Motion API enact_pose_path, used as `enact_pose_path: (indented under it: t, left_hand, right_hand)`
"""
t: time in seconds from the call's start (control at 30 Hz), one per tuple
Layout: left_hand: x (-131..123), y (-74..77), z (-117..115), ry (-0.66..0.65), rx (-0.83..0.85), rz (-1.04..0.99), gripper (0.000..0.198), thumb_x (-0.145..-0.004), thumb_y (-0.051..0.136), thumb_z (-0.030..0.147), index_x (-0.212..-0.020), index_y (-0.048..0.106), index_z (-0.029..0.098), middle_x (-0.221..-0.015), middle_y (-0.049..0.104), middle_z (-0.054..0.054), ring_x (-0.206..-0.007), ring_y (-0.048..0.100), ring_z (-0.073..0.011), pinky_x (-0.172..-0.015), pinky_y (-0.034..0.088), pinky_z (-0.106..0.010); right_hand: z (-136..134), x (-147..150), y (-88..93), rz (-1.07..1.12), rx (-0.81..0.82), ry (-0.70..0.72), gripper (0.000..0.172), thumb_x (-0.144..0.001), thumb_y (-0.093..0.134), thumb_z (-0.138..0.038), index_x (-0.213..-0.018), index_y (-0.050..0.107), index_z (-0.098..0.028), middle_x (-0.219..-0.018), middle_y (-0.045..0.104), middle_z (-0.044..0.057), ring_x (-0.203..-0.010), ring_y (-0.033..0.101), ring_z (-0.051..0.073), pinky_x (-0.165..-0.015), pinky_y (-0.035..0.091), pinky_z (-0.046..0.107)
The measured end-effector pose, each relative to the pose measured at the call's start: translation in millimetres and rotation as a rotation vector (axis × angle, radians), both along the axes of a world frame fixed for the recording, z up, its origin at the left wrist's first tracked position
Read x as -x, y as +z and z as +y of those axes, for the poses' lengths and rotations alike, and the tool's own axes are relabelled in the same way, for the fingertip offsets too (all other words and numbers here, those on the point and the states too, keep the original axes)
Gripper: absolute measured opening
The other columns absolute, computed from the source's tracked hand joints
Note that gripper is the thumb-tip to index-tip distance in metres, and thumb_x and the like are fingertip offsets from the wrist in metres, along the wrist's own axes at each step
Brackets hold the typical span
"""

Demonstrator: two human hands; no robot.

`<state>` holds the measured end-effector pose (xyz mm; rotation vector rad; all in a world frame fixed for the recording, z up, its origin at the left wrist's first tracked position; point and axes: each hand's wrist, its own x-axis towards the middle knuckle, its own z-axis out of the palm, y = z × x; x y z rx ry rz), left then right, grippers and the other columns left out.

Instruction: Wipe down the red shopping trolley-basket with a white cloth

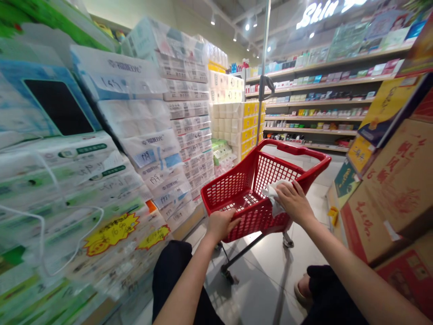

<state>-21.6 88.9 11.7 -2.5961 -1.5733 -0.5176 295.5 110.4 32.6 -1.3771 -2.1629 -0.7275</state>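
Note:
A red plastic shopping basket on wheels (237, 189) stands on the aisle floor in front of me, its red handle raised at the far side. My left hand (221, 224) is closed over the basket's near rim. My right hand (293, 201) presses a white cloth (273, 195) against the rim on the right side, fingers curled on it. The basket's inside looks bare apart from the cloth's edge. My knees in dark trousers show at the bottom.
Tall stacks of wrapped tissue packs (145, 135) with yellow price tags crowd the left. Cardboard boxes (392, 189) are piled on the right. Shelves of small goods (321, 104) line the back, and a metal pole (263, 72) rises behind the basket.

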Motion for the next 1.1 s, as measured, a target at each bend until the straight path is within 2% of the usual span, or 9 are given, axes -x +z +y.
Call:
enact_pose_path:
  t: [0.2,0.3,0.37,0.43,0.6,0.7,0.83,1.0,1.1]
  left_hand:
    - [7.8,0.3,10.9,-0.030,-0.023,0.009,0.033,-0.091,0.048,0.056,-0.099,0.061,0.027,-0.089,0.071,-0.001,-0.077,0.065,-0.0189,-0.064,0.037,-0.025]
    - [15.7,1.6,14.7,-0.067,-0.013,-0.007,0.032,-0.090,0.050,0.055,-0.104,0.063,0.029,-0.090,0.072,0.000,-0.078,0.065,-0.0181,-0.066,0.038,-0.024]
    - [22.5,2.3,17.6,-0.094,0.008,-0.034,0.033,-0.090,0.051,0.054,-0.109,0.062,0.030,-0.088,0.072,0.001,-0.078,0.065,-0.0170,-0.067,0.039,-0.024]
    - [29.7,3.1,21.5,-0.118,0.028,-0.058,0.033,-0.090,0.053,0.052,-0.115,0.061,0.032,-0.087,0.072,0.002,-0.076,0.065,-0.0159,-0.069,0.039,-0.023]
    - [40.1,5.1,32.8,-0.177,0.027,-0.078,0.031,-0.091,0.053,0.049,-0.115,0.061,0.031,-0.100,0.071,0.002,-0.083,0.065,-0.0155,-0.077,0.042,-0.024]
    - [36.0,4.7,35.9,-0.195,0.021,-0.072,0.029,-0.092,0.053,0.045,-0.116,0.060,0.030,-0.109,0.070,0.001,-0.092,0.065,-0.0164,-0.080,0.044,-0.025]
    - [21.9,2.8,32.3,-0.190,0.017,-0.070,0.030,-0.093,0.053,0.041,-0.120,0.058,0.030,-0.114,0.067,0.000,-0.098,0.064,-0.0170,-0.081,0.045,-0.025]
    - [6.4,2.6,24.5,-0.055,0.056,0.001,0.040,-0.091,0.054,0.043,-0.129,0.048,0.031,-0.109,0.069,-0.002,-0.093,0.067,-0.0207,-0.076,0.047,-0.027]
    - [2.8,4.4,22.6,0.037,0.090,0.092,0.056,-0.086,0.060,0.038,-0.136,0.036,0.027,-0.098,0.070,-0.004,-0.088,0.068,-0.0252,-0.072,0.047,-0.029]
  right_hand:
    - [-21.3,75.7,-28.1,0.084,-0.043,-0.023,0.035,-0.094,0.048,-0.034,-0.125,0.057,-0.021,-0.125,0.057,0.011,-0.131,0.037,0.028,-0.115,0.022,0.049]
    - [-28.7,91.1,-34.1,0.034,-0.020,0.034,0.039,-0.093,0.049,-0.030,-0.131,0.053,-0.022,-0.129,0.056,0.009,-0.132,0.037,0.026,-0.115,0.022,0.046]
    - [-29.1,77.9,-29.2,-0.043,-0.002,0.100,0.040,-0.094,0.049,-0.026,-0.134,0.050,-0.025,-0.132,0.054,0.006,-0.131,0.039,0.023,-0.116,0.022,0.044]
    - [-27.1,49.1,-18.6,-0.105,-0.005,0.125,0.040,-0.094,0.048,-0.025,-0.134,0.049,-0.026,-0.134,0.054,0.005,-0.130,0.040,0.021,-0.116,0.021,0.043]
    - [-25.3,-28.2,10.9,-0.143,-0.082,-0.009,0.042,-0.094,0.047,-0.030,-0.136,0.048,-0.023,-0.135,0.053,0.007,-0.132,0.037,0.026,-0.116,0.016,0.051]
    - [-27.7,-32.4,13.0,-0.071,-0.094,-0.097,0.041,-0.094,0.047,-0.034,-0.133,0.050,-0.021,-0.133,0.053,0.010,-0.133,0.035,0.028,-0.116,0.015,0.053]
    - [-30.1,19.9,-5.8,0.081,-0.079,-0.152,0.041,-0.094,0.046,-0.041,-0.128,0.054,-0.018,-0.126,0.054,0.014,-0.131,0.034,0.030,-0.115,0.017,0.054]
    - [-36.8,106.5,-29.1,0.112,0.007,0.001,0.053,-0.092,0.048,-0.048,-0.136,0.048,-0.019,-0.131,0.051,0.014,-0.131,0.035,0.031,-0.115,0.019,0.053]
    - [-41.0,123.7,-31.3,0.090,0.038,0.075,0.056,-0.092,0.048,-0.048,-0.141,0.043,-0.022,-0.136,0.048,0.012,-0.134,0.033,0.029,-0.115,0.019,0.051]
